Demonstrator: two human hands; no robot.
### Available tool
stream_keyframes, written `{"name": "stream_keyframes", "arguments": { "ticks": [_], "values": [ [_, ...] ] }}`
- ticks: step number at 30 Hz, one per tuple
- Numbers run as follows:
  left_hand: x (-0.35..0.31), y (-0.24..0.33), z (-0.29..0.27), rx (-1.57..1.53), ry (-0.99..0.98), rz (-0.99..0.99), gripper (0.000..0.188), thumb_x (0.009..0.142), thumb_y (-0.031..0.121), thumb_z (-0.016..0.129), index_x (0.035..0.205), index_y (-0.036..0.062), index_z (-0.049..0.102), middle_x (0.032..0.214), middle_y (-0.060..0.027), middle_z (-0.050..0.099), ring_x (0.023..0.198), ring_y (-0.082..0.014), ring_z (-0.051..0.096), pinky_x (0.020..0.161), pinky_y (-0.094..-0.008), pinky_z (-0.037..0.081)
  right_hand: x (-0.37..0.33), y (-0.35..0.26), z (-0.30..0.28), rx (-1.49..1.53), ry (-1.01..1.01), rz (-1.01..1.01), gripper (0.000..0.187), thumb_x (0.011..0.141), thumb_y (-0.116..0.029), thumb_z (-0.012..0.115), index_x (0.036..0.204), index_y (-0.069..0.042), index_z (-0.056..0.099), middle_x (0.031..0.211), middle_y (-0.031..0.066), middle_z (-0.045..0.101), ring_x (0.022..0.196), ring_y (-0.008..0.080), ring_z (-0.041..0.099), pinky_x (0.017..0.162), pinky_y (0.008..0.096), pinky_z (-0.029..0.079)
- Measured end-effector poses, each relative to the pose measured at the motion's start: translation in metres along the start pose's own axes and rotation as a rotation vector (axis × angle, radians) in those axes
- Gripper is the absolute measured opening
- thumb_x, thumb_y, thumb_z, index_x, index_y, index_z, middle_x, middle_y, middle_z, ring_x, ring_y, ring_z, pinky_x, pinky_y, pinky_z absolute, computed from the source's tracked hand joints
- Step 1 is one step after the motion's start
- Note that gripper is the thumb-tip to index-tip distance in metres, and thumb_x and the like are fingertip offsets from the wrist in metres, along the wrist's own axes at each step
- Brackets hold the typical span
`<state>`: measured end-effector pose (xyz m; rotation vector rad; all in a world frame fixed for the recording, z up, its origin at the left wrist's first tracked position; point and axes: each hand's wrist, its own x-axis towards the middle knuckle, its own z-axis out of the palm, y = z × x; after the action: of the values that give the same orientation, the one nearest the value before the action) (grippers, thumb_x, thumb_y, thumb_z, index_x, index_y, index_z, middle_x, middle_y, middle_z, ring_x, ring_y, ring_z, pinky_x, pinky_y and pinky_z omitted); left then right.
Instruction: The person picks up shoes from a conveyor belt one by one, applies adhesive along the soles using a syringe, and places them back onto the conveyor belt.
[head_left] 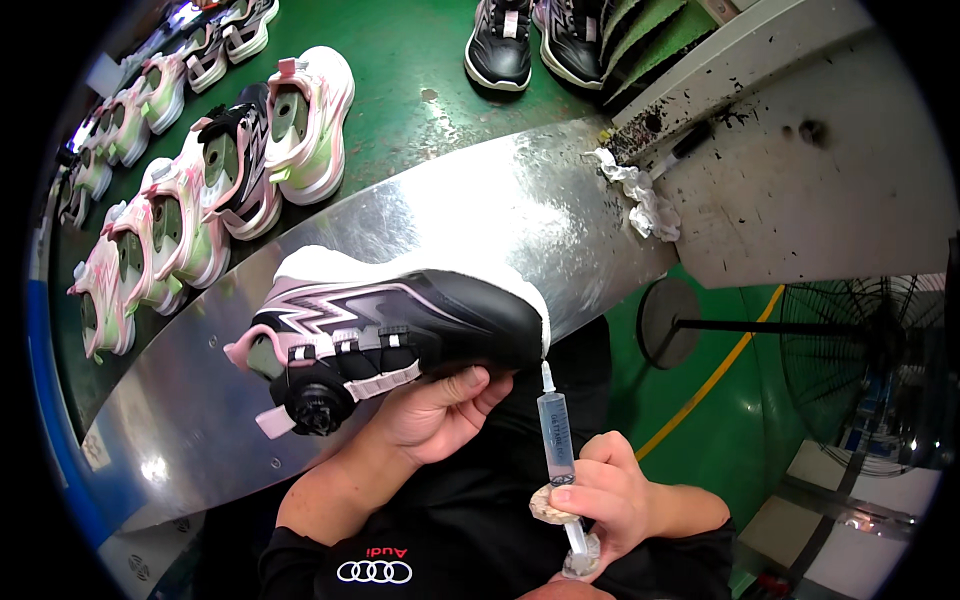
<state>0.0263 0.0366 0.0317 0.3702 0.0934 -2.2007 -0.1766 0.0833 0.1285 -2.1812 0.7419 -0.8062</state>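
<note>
A black and pink sneaker (455, 315) with a white sole lies on its side above the metal bench edge, its toe to the right. My left hand (440, 410) grips it from below near the forefoot, thumb and fingers bent against the upper. In my right hand (610, 490) is a clear syringe (556, 435) of see-through liquid, wrapped at its flange and plunger end with whitish, crusted material. The syringe points upward, and its tip meets the seam between sole and upper at the toe, or is very close to it.
Pink-green sneakers (310, 125) and dark ones stand in rows at left beyond the metal bench (490, 200). Two black sneakers (500, 45) stand at the far side. Crumpled white tissue (640, 195) lies by a stained grey panel (800, 170). A black fan (860, 350) is at right.
</note>
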Motion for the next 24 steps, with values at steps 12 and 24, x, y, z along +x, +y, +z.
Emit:
{"name": "stream_keyframes", "arguments": {
  "ticks": [12, 24],
  "values": [
    [-0.002, 0.003, 0.008, -0.05, -0.131, -0.001, 0.037, 0.086, 0.008, 0.061, 0.121, 0.0073, 0.053, 0.12, -0.0107, 0.057, 0.117, -0.0267, 0.052, 0.086, -0.0251, 0.054, -0.006, 0.01, 0.026, -0.209, 0.042, -0.075, 0.084, 0.057, -0.059, 0.077, 0.116, -0.007, 0.049, 0.096, 0.0061, 0.055, 0.073, 0.0195, 0.039, 0.062, 0.0313, 0.03],
    [-0.008, 0.005, 0.009, -0.081, -0.151, 0.02, 0.034, 0.087, 0.007, 0.059, 0.12, 0.0071, 0.054, 0.12, -0.0117, 0.058, 0.113, -0.0254, 0.055, 0.085, -0.0264, 0.054, -0.006, 0.01, 0.03, -0.24, 0.073, -0.095, 0.077, 0.06, -0.05, 0.077, 0.116, -0.004, 0.051, 0.095, 0.008, 0.059, 0.066, 0.0194, 0.041, 0.06, 0.0309, 0.034]
  ]
}}
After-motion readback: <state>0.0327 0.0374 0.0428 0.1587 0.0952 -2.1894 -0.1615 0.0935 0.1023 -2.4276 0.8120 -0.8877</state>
